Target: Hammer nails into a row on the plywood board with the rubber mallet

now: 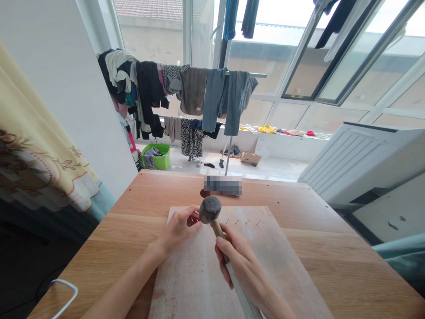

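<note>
My right hand [241, 257] is wrapped round the handle of a rubber mallet [210, 209] with a dark, rounded head. The mallet head hangs over the far part of a worn, pale wooden board [181, 283]. Just left of the head, my left hand [179, 228] rests at the board with its fingers pinched together. Whatever sits between those fingertips is hidden by the mallet head and too small to name. Several thin nails [247, 222] stand in a row in the board, right of the mallet. Small dark holes dot the board's middle.
The board lies on a wooden table [328, 248]. Beyond its far edge is a small pixelated box [223, 186]. A white cable [71, 285] curls at the lower left. Past the table stand a clothes rack [194, 91] with laundry and a green basket [162, 160].
</note>
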Demonstrator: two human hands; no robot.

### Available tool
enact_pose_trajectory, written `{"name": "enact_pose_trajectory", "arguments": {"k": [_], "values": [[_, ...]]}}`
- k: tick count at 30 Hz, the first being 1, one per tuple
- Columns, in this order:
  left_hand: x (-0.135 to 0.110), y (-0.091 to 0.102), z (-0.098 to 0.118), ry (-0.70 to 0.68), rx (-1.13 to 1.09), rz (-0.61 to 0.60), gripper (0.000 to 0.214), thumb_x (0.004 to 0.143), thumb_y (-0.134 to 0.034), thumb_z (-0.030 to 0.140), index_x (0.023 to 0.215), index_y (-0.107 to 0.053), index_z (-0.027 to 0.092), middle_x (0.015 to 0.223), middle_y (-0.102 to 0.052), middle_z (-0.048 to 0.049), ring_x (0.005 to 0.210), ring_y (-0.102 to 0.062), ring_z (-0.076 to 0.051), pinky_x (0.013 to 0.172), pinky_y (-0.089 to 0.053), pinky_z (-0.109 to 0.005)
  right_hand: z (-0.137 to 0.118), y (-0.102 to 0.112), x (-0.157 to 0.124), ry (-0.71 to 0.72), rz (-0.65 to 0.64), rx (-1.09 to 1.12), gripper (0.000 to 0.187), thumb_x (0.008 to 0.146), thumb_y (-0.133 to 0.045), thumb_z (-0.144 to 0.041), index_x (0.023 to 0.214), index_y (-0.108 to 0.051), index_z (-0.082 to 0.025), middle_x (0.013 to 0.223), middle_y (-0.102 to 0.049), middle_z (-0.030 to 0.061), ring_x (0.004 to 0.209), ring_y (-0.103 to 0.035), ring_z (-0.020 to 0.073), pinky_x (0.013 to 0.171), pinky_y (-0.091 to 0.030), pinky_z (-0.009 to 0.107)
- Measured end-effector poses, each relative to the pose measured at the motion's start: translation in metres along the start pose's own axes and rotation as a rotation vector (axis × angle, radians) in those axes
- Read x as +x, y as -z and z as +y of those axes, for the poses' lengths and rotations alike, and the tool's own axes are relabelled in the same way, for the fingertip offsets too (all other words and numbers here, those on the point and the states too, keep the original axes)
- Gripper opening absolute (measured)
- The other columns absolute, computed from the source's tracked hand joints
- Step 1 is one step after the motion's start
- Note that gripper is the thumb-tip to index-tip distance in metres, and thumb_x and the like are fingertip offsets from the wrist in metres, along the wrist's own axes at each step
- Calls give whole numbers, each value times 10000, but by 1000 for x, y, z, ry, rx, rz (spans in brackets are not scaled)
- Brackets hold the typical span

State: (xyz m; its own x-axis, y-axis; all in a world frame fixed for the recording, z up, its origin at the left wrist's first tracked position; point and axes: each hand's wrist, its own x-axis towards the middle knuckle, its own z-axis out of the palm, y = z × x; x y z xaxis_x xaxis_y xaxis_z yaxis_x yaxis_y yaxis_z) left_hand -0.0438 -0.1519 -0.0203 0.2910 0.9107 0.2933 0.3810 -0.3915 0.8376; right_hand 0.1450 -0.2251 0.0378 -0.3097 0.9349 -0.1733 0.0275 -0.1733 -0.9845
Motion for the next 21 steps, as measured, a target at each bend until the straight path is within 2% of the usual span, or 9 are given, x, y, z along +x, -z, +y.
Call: {"name": "enact_pose_trajectory", "arguments": {"k": [4, 9, 14, 18, 21], "values": [[-1, 2, 0, -8, 17, 6, 164, 769, -570, 55, 841, -600, 199, 764, -696, 37, 665, -620, -106, 630, -475, -184, 11, -3, 6, -16, -7, -53, 169, 939, -450, -330, 1006, -535, -201, 644, -474, -101, 337, -434, 39, 285, -308, 133], [-2, 2, -3, 5, -14, -28, 145, 823, -599, 112, 937, -619, 199, 793, -683, 32, 689, -605, -117, 643, -463, -198, 20, -4, 5, 2, 9, -124, 211, 966, -427, -315, 1083, -559, -197, 640, -462, -101, 344, -457, 46, 290, -311, 133], [0, 3, -3, -31, 49, -20, 152, 810, -587, 99, 921, -622, 196, 809, -658, 25, 690, -578, -121, 632, -447, -207, 23, -3, 4, -17, -6, -189, 265, 973, -429, -299, 1165, -581, -198, 655, -470, -92, 359, -457, 48, 296, -323, 134], [-2, 5, -1, -60, 136, -26, 233, 815, -628, 144, 1036, -587, 203, 889, -650, 10, 760, -615, -141, 702, -500, -239, 18, 7, -5, 4, 10, -119, 276, 971, -463, -356, 1149, -591, -188, 661, -477, -90, 364, -453, 45, 306, -337, 140], [-11, 3, 18, -125, 342, 36, 229, 836, -656, 192, 1045, -562, 192, 959, -604, -24, 800, -607, -164, 746, -522, -291, 12, 24, -17, 20, 86, -91, 339, 961, -489, -449, 1148, -578, -180, 656, -465, -97, 349, -436, 40, 306, -346, 145]]}}
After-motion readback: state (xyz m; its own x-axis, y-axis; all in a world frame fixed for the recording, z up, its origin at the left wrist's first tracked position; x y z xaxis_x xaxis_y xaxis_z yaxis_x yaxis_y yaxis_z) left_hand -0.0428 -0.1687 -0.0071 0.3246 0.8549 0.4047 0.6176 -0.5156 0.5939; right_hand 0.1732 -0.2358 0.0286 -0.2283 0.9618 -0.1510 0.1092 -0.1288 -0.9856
